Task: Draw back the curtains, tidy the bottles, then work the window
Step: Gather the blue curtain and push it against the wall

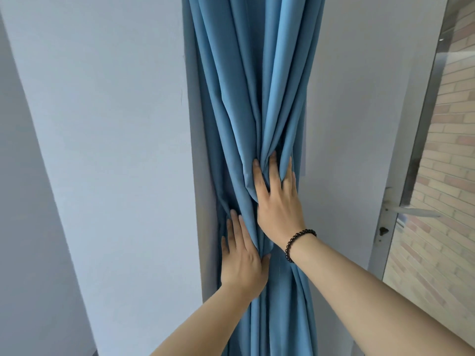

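The curtain (246, 104) hangs gathered in folds at the centre, in front of the wall (102, 124), which extends to its left and right. The left hand (241, 260) lies flat on the curtain's left edge, low down, beside the wall. The right hand (279, 201) lies above and to the right of the left hand, its fingers (273, 170) pushed into the folds; a bracelet (298, 241) sits on its wrist. The window (421, 155) stands at far right, well apart from the curtain, with its handle (411, 209) on the frame's lower part. A brick wall (449, 150) lies behind the glass.
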Demonstrator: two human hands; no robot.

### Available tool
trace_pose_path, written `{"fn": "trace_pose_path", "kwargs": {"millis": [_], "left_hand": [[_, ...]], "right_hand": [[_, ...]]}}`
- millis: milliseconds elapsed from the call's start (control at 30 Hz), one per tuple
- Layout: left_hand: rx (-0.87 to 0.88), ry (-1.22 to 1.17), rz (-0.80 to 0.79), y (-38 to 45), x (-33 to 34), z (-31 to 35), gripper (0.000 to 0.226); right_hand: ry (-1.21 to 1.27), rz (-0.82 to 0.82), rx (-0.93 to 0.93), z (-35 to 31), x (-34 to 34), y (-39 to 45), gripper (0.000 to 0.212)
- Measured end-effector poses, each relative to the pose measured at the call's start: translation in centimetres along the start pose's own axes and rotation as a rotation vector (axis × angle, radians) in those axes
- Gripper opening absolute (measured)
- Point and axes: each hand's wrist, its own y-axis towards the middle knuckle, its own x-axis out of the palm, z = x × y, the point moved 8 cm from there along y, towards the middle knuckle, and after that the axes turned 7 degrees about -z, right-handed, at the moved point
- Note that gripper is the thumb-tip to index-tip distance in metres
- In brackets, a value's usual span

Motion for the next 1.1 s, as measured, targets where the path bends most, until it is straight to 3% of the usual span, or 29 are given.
{"fn": "trace_pose_path", "kwargs": {"millis": [133,467,800,1100], "left_hand": [[0.035,-0.058,0.057,-3.6,-0.5,-0.3,0.115],[0.029,-0.040,-0.141,-10.9,-3.1,0.2,0.097],[-0.044,0.037,-0.187,-18.3,-6.0,1.0,0.084],[-0.166,0.148,-0.176,-26.5,-11.3,2.4,0.091]], "right_hand": [[-0.022,-0.002,0.006,-0.9,-1.6,-2.8,0.067],[-0.074,-0.104,0.100,-2.8,-6.1,-8.8,0.087],[-0.086,-0.108,0.023,-4.0,-11.2,-13.3,0.075],[0.045,-0.117,0.006,-6.8,-16.8,-18.3,0.073]]}}
